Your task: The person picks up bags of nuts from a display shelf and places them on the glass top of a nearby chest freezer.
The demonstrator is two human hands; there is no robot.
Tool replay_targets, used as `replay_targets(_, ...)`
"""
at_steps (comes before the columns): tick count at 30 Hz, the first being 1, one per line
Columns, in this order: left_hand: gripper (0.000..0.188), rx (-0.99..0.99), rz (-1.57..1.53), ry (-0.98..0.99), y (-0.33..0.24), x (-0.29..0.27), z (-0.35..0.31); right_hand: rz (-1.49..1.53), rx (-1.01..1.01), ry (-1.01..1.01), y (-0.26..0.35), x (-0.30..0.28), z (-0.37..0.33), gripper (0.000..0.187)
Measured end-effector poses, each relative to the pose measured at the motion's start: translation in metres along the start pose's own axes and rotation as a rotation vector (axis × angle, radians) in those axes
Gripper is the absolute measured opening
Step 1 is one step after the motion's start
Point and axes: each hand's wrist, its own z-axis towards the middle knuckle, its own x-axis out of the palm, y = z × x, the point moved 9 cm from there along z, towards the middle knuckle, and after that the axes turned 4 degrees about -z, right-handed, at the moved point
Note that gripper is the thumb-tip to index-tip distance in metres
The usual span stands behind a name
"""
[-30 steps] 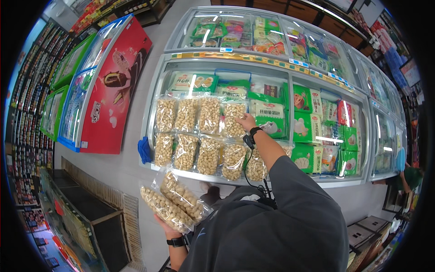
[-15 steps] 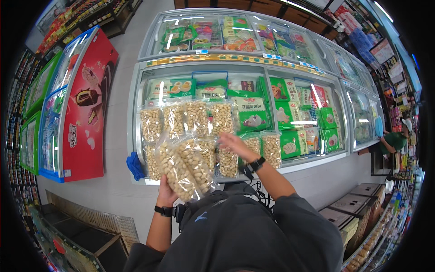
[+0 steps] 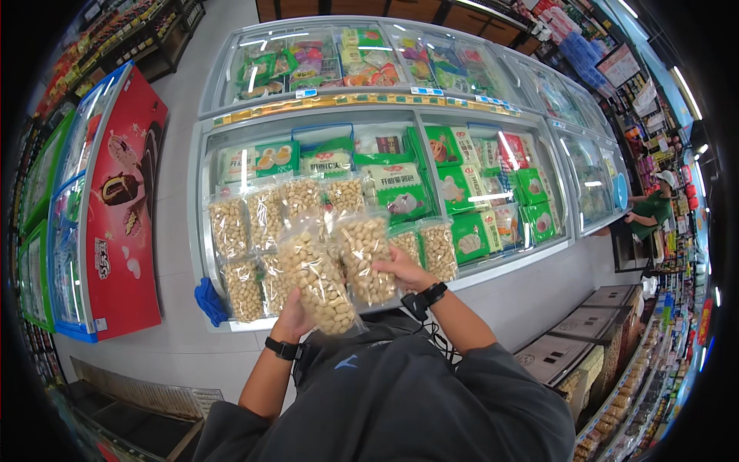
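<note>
My left hand [image 3: 294,316] is closed round the lower edge of a clear bag of pale, pistachio-like nuts [image 3: 317,281], held tilted above the freezer's front edge. Just right of it, my right hand [image 3: 406,269] grips a second bag of nuts [image 3: 363,254] by its right side, thumb across the front. The two bags are close together and hide part of the rows behind. Similar bags of nuts [image 3: 229,229] lie in two rows on the left part of the freezer, with another bag [image 3: 439,250] right of my right hand.
Green and white frozen-food packs [image 3: 400,192] lie in the chest freezer [image 3: 202,254]. A blue cloth bundle [image 3: 209,302] hangs at its front left corner. A red-sided freezer [image 3: 127,208] stands to the left. At the far right is a person in green [image 3: 654,208].
My right hand was empty over the rows; now it holds one of the two bags that were together in my left hand. The bags have moved apart, and the view has shifted slightly.
</note>
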Motion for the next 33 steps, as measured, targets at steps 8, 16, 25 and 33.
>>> replay_targets(8, 0.092, 0.263, 0.020, -0.050, -0.009, -0.004, -0.008, -0.440, -0.146, -0.399, 0.067, -0.172, 0.090, 0.088)
replay_targets(16, 0.084, 0.469, -0.045, -0.352, 0.026, -0.021, -0.029, -0.655, 0.003, -0.274, 0.029, -0.228, 0.174, 0.104)
replay_targets(25, 0.073, 0.440, -0.040, -0.395, 0.051, -0.016, -0.014, -1.173, -0.121, -0.419, 0.065, -0.215, 0.157, 0.100)
replay_targets(33, 0.041, 0.162, 0.226, -0.550, 0.062, -0.015, 0.065, -0.391, -0.148, 0.153, 0.052, -0.110, 0.063, 0.063)
